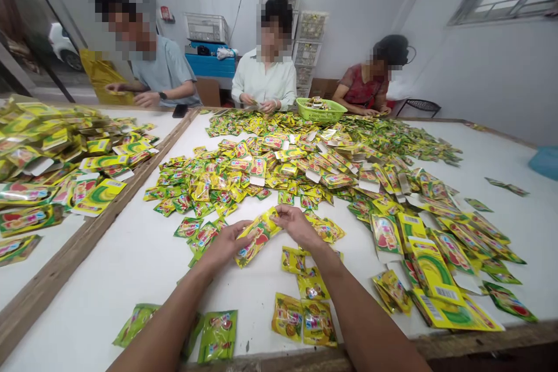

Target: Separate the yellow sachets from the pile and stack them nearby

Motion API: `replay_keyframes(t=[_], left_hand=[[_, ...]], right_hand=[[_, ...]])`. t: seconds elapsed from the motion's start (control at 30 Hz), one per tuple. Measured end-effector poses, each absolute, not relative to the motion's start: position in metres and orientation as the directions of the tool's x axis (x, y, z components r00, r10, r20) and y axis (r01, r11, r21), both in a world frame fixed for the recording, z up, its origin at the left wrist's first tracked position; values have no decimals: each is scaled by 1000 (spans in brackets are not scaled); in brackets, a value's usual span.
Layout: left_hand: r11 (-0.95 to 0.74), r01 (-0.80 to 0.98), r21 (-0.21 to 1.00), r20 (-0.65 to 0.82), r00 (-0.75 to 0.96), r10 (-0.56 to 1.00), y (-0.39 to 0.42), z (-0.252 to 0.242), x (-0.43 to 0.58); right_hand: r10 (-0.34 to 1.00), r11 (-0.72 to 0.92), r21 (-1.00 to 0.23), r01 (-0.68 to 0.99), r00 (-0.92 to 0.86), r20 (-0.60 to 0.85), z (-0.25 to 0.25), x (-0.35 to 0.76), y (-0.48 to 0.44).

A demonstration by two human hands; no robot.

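Note:
A small yellow candy carton with a red fruit print is held between both hands, tilted above the white table. My left hand grips its lower left side, thumb across the front. My right hand is closed at the carton's upper right end, fingertips pinched there; whether a sachet is also between them I cannot make out. Yellow sachets lie below my right forearm. Green sachets lie near the front edge beside my left forearm. More green sachets are just beyond my left hand.
A large heap of sachets and cartons spreads ahead. Flat cartons are stacked at right. Beyond a wooden strip is another carton pile. A green basket stands at the back. Three people sit along the far side.

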State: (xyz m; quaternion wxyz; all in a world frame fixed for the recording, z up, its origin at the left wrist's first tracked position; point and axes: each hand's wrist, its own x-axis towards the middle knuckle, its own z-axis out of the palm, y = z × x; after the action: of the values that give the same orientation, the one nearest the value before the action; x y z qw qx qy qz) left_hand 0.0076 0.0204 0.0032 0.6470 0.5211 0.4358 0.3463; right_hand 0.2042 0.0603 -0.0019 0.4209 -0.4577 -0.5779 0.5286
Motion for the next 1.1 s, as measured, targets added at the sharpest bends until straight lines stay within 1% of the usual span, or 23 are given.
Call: replay_keyframes(t=[0.07, 0.17, 0.23, 0.37, 0.4, 0.43, 0.47, 0.5, 0.53, 0.57, 0.6, 0.63, 0.67, 0.7, 0.73, 0.8, 0.83, 0.87, 0.9, 0.97, 1.03, 1.1], left_hand=[[203, 31, 979, -199, 378, 904, 21, 2, 7], [229, 10, 973, -218, 343, 913, 22, 1, 7], [271, -32, 962, -245, 335, 910, 23, 2, 6], [351, -134, 927, -275, 394, 877, 24, 3, 6], [352, -149, 924, -274, 385, 881, 25, 4, 6], [352, -160, 922, -276, 364, 889, 25, 4, 6], [360, -171, 917, -288, 343, 894, 25, 4, 6], [377, -184, 908, -306, 325, 895, 26, 3, 6], [398, -199, 895, -326, 316, 891, 26, 3, 7], [418, -215, 882, -344, 312, 886, 26, 3, 7], [431, -231, 872, -354, 310, 883, 26, 4, 7], [435, -242, 867, -358, 306, 882, 27, 4, 7], [434, -248, 866, -358, 298, 885, 27, 4, 7], [431, -253, 866, -358, 288, 888, 27, 5, 7], [431, -258, 865, -359, 282, 890, 27, 5, 7], [426, -277, 861, -357, 268, 895, 26, 5, 7], [423, -283, 861, -358, 255, 899, 27, 4, 7], [419, -284, 863, -360, 238, 902, 27, 4, 6], [415, -276, 867, -363, 221, 905, 27, 3, 5], [408, -235, 882, -369, 194, 909, 28, 0, 4], [395, -174, 902, -363, 190, 912, 29, -3, 2], [368, -108, 923, -342, 204, 917, 29, -4, 0]], right_hand=[[981, 50, -987, 150, -191, 21, -3, 201, 60], [990, 63, -969, 239, -135, 31, -4, 194, 60], [990, 36, -974, 224, -141, 4, -3, 189, 59], [985, -42, -993, 114, -162, -60, 0, 183, 57], [981, -41, -991, 128, -182, -64, 1, 184, 58], [979, -21, -984, 176, -198, -57, 2, 186, 61], [981, 13, -964, 267, -191, -40, 4, 189, 65], [988, 53, -915, 400, -153, -9, 5, 193, 71], [993, 90, -819, 566, -109, 34, 5, 197, 77], [994, 107, -677, 728, -66, 87, 5, 201, 84], [990, 117, -509, 853, -60, 126, 3, 205, 91], [987, 132, -365, 922, -89, 132, 1, 208, 97], [985, 152, -277, 949, -122, 123, -2, 210, 101], [982, 182, -230, 956, -162, 101, -5, 211, 103], [977, 210, -220, 953, -196, 85, -9, 211, 103], [964, 265, -236, 935, -251, 88, -15, 210, 98], [957, 289, -265, 920, -270, 104, -17, 209, 93], [953, 301, -321, 898, -272, 133, -17, 209, 88], [952, 303, -403, 864, -256, 167, -16, 209, 82], [962, 271, -614, 741, -187, 199, -8, 211, 69], [980, 196, -802, 564, -142, 139, 2, 213, 59], [988, 115, -918, 380, -141, 66, 11, 213, 51]])
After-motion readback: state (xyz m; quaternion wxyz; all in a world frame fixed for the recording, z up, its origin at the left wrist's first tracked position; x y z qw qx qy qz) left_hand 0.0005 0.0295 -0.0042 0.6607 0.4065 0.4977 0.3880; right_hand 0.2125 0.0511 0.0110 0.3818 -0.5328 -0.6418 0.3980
